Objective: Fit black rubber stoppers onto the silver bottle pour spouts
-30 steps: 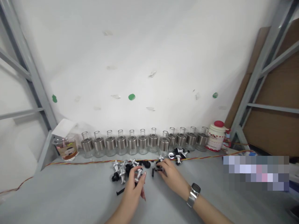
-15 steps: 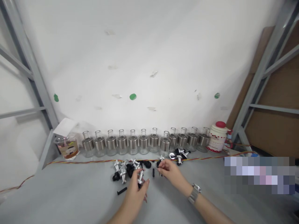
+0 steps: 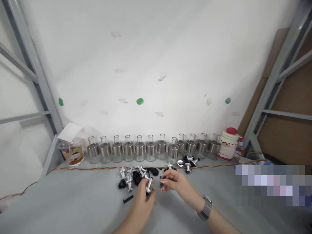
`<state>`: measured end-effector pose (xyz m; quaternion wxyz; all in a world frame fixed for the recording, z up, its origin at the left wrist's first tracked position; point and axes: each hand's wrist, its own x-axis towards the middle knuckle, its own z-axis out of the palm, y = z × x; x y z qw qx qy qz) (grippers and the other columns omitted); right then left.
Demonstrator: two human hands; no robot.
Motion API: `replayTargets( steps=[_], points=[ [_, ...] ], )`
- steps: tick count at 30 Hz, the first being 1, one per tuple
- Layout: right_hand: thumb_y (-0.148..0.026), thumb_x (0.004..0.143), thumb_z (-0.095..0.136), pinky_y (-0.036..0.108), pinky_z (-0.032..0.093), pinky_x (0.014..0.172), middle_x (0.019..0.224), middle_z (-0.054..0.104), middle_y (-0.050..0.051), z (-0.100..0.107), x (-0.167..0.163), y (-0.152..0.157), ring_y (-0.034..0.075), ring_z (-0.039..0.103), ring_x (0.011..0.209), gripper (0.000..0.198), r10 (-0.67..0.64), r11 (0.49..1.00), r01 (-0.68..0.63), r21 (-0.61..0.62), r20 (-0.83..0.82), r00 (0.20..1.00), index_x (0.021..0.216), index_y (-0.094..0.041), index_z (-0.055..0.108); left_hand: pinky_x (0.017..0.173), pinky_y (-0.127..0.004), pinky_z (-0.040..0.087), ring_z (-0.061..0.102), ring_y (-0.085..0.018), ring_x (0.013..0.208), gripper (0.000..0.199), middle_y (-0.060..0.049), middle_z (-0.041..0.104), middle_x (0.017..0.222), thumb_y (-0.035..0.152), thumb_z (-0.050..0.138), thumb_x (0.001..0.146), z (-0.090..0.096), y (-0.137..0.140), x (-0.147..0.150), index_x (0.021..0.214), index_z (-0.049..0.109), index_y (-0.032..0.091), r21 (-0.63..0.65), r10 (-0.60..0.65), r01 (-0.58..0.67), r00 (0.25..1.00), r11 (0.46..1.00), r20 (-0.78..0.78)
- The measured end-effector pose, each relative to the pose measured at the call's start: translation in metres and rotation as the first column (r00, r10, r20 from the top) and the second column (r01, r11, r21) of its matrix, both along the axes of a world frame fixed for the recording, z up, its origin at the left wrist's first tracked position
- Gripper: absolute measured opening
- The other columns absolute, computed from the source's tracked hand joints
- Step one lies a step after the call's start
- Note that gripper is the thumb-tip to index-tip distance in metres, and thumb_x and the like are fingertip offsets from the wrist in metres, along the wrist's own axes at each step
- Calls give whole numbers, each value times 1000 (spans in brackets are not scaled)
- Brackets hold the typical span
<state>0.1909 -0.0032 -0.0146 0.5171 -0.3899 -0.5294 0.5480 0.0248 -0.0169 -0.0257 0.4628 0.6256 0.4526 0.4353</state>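
My left hand (image 3: pixel 145 191) is closed around a silver bottle pourer (image 3: pixel 149 185), whose shiny spout sticks up between thumb and fingers. Its lower end is hidden in the palm. Just to the right, my right hand (image 3: pixel 172 180) pinches a small black plastic piece (image 3: pixel 162 182) between thumb and fingertips. The two held parts are close but apart. A pile of silver pourers (image 3: pixel 129 178) with black stoppers lies left of my left hand. A loose black strip (image 3: pixel 128 199) rests on the table nearby, and a round black stopper (image 3: pixel 154 171) lies behind the hands.
A row of glass bottles (image 3: pixel 139 151) with steel sleeves stands along the wall. A twisted red-yellow wire (image 3: pixel 97 168) crosses the grey table (image 3: pixel 73 201). More pourers (image 3: pixel 188 164) lie at right. A plastic cup (image 3: pixel 73 154) and a cream jar (image 3: pixel 227 146) flank the row.
My right hand has moved left and picked up the small black piece that was on the table. The fingers of my left hand have closed further around the pourer.
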Motion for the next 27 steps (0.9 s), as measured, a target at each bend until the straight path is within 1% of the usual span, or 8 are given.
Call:
replayTargets(
  steps=[3,6,9,12,14,16,20,27],
  points=[
    [-34,58,78,24,43,55,58,59,-4,4,-1,-4,10,55,53,28,-49,999,49,13,-30,998,66,-15,59,62,-25,41,51,-14,66,25,2,50,73,31,58,70,4,2,0,89,48,18,53,20,-18,1000,998,-22],
    [-30,56,80,20,38,50,56,56,-5,8,-4,-8,7,48,51,25,-85,996,85,-4,-71,994,62,-15,61,48,-23,38,44,-10,51,29,5,47,67,39,59,69,5,5,1,84,45,18,12,6,-6,1000,1000,-23],
    [-35,59,78,22,38,48,54,55,-4,12,-7,-12,9,48,48,25,-60,997,52,-63,-132,989,66,-15,63,41,-21,33,38,-7,42,31,7,46,65,40,60,68,3,6,1,82,42,20,-16,3,-4,1000,1000,-27],
    [-37,61,76,25,42,54,62,61,1,18,-10,-17,10,52,52,27,-24,995,5,-103,-189,982,71,-14,65,46,-21,36,45,-10,50,29,5,49,67,40,61,69,5,3,1,82,43,20,-1,-7,7,999,1000,-40],
    [-37,61,76,25,43,57,67,62,3,22,-12,-19,10,54,55,28,2,994,-25,-107,-208,978,72,-13,65,54,-23,39,51,-15,64,25,1,52,76,41,56,74,9,-2,0,84,47,20,47,-14,17,997,999,-75],
    [-35,62,76,24,42,55,64,61,1,25,-13,-21,11,54,55,28,45,994,-66,-84,-232,972,73,-14,62,62,-26,40,51,-18,75,22,-2,53,82,41,49,80,14,-6,-1,86,49,20,120,-33,49,990,992,-136],
    [-33,64,76,20,36,45,59,58,-4,26,-12,-24,10,52,51,32,146,987,-157,-20,-268,952,75,-19,50,74,-30,39,51,-19,81,18,-4,51,86,36,47,83,23,-12,-5,89,51,19,245,-104,167,962,955,-253],
    [-37,66,74,17,31,40,59,57,-5,25,-7,-25,6,48,44,39,302,952,-305,4,-158,940,74,-20,40,74,-29,41,51,-17,78,24,-7,47,88,28,30,91,20,-12,-10,90,51,18,325,-205,338,901,883,-382]
  ],
)
